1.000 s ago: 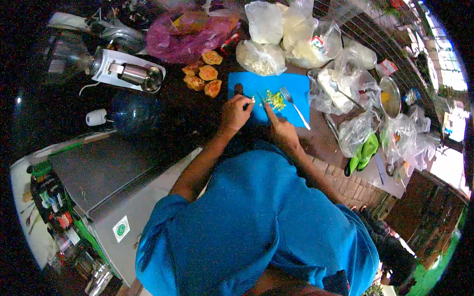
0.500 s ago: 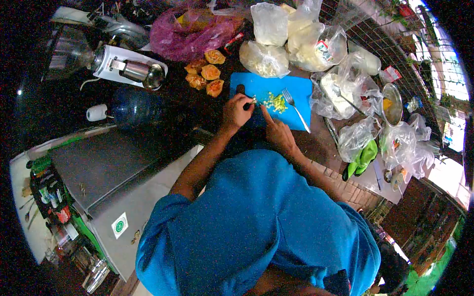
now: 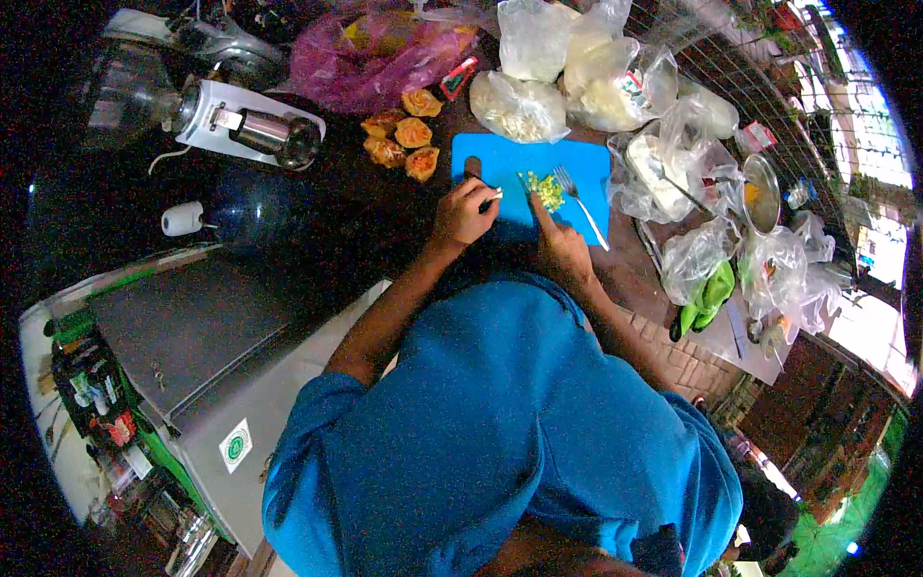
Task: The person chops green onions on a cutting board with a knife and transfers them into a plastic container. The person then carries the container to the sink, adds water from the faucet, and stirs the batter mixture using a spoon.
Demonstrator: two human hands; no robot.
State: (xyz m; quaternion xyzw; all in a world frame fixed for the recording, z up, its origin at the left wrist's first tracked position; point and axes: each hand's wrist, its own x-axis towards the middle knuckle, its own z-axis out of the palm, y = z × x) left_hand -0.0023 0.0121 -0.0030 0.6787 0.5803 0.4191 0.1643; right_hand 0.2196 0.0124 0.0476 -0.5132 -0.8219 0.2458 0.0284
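My left hand is closed in a pinch over the left part of a blue cutting board. A short whitish stalk piece pokes out between its thumb and finger. My right hand is closed at the board's near edge, index finger stretched forward along what looks like a narrow knife, mostly hidden by the hand. Beside that fingertip lies a small heap of chopped pale-green pieces. A metal fork rests on the board to the right of the heap, tines pointing away from me.
Several orange filled pastries sit behind the board's left side. Plastic bags of pale food stand at the back. To the right are a metal bowl and a bag with green vegetables. A white appliance lies far left.
My right hand has moved right, away from the left hand, and its fingertip is now against the chopped heap. The heap looks more gathered and shifted right. My left hand keeps its pinch.
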